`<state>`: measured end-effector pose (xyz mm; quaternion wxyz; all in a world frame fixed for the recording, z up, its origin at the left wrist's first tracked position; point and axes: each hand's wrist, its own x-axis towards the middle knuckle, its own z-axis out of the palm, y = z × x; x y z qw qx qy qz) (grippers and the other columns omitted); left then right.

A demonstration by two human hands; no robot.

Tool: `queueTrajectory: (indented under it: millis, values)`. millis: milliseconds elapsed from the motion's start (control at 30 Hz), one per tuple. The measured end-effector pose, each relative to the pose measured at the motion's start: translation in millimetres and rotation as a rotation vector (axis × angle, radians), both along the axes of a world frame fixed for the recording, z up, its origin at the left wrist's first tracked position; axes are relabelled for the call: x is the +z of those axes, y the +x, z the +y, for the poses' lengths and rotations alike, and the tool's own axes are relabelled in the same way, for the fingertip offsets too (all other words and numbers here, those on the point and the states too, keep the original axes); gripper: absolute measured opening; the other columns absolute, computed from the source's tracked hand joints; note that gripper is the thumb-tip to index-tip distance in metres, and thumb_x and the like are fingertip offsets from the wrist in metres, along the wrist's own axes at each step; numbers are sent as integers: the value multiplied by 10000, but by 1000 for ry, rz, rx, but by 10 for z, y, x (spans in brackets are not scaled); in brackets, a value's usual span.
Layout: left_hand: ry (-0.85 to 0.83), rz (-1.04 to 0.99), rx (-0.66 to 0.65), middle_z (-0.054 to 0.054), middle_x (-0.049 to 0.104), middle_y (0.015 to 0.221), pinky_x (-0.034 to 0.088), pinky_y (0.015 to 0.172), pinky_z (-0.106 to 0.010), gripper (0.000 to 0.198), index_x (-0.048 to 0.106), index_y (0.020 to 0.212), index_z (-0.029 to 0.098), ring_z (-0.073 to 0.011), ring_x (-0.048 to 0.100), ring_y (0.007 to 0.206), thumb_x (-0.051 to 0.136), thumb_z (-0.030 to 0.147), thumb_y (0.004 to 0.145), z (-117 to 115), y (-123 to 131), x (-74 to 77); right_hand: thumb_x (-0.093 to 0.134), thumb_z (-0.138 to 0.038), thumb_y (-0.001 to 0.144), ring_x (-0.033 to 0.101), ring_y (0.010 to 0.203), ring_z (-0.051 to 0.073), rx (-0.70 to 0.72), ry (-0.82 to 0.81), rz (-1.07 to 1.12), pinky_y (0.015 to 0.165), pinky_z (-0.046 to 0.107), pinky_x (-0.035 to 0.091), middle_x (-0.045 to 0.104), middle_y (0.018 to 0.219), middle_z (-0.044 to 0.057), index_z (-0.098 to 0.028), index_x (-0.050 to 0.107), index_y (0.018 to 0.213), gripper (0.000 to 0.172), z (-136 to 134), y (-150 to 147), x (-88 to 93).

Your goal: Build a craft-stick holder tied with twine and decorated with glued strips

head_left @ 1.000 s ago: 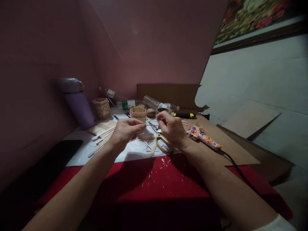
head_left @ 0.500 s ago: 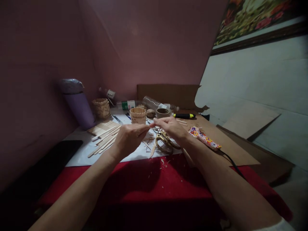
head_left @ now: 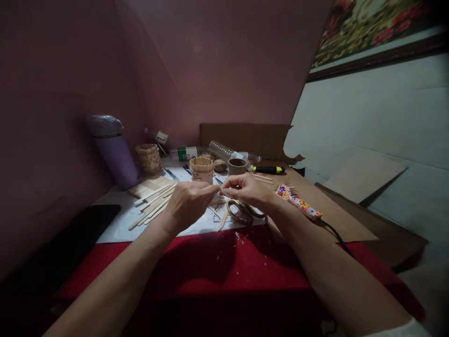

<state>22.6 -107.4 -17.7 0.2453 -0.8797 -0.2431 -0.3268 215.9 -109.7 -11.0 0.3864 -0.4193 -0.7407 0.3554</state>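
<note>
My left hand and my right hand meet fingertip to fingertip above a white sheet, both pinched on a thin sliver of wood that is too small to see clearly. Just below my right hand lie gold-handled scissors. A small cup built of wooden sticks stands behind my hands. Loose wooden sticks lie to the left of my left hand.
A purple flask and a woven basket stand at the back left. A tape roll, a yellow-black cutter and a flowered glue gun with its cable lie to the right on cardboard. Wood chips dot the red cloth.
My hands have come together from apart and dropped slightly. The scissors, partly under my right hand before, now lie uncovered below it.
</note>
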Motion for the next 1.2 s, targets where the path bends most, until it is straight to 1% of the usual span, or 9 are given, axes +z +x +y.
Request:
queueTrajectory:
  millis: [167, 367, 600, 700, 800, 867, 1033, 1100, 1200]
  values:
    - [64, 95, 42, 2, 582, 565, 306, 449, -253, 217, 659, 877, 171, -121, 510, 483, 445, 189, 909, -17, -1, -9, 655, -157, 725, 535, 738, 146, -93, 417, -227, 722, 293, 395, 640, 722, 26, -165, 675, 667, 63, 23, 6, -14]
    - [73, 150, 66, -1, 596, 585, 307, 447, -248, 220, 649, 882, 169, -111, 505, 480, 430, 155, 906, -39, 4, 9, 587, -145, 774, 542, 671, 123, -59, 338, -185, 651, 261, 409, 627, 685, 11, -152, 684, 728, 107, -3, 5, -1]
    - [77, 136, 37, 1, 610, 591, 306, 442, -255, 208, 656, 918, 175, -118, 508, 480, 455, 133, 886, -35, 4, 3, 537, -76, 772, 563, 727, 128, 2, 483, -244, 666, 261, 416, 622, 780, 33, -173, 706, 760, 195, -17, 14, 38]
    - [74, 125, 37, -6, 601, 583, 302, 441, -261, 219, 667, 881, 171, -125, 505, 484, 451, 132, 883, -33, 1, 3, 558, -57, 753, 554, 754, 160, -101, 551, -483, 709, 314, 379, 649, 744, 39, -192, 723, 769, 215, 4, 61, 42]
    - [57, 113, 51, -10, 601, 583, 311, 448, -258, 229, 669, 870, 167, -124, 511, 493, 442, 151, 895, -30, -3, 5, 568, -18, 686, 538, 811, 225, -317, 587, -778, 755, 394, 333, 680, 749, 60, -209, 735, 769, 267, 30, 142, 47]
    - [49, 111, 60, -10, 605, 589, 316, 453, -256, 226, 668, 881, 165, -122, 515, 499, 443, 163, 901, -28, -5, 6, 584, -23, 655, 528, 863, 264, -402, 550, -828, 762, 421, 332, 698, 826, 83, -209, 741, 824, 296, 35, 192, 66]
    - [49, 121, 66, -16, 599, 580, 309, 450, -262, 223, 663, 870, 152, -125, 505, 495, 442, 158, 901, -24, -4, 4, 493, 11, 660, 553, 905, 209, -195, 503, -408, 748, 336, 405, 673, 1023, 76, -182, 717, 961, 422, -39, 169, 159]
    - [71, 117, 57, -13, 594, 581, 304, 449, -265, 215, 660, 876, 150, -127, 501, 491, 446, 153, 897, -21, -3, 1, 470, -53, 740, 562, 745, 152, -119, 385, -200, 639, 282, 406, 670, 879, 58, -153, 713, 940, 330, -83, 103, 177]
    - [108, 103, 40, 0, 569, 569, 296, 449, -261, 209, 653, 898, 159, -123, 486, 480, 444, 164, 902, -17, -3, -6, 496, -201, 821, 415, 464, 85, -41, 96, -120, 462, 232, 294, 515, 531, -24, -120, 701, 867, 224, -118, 14, 161]
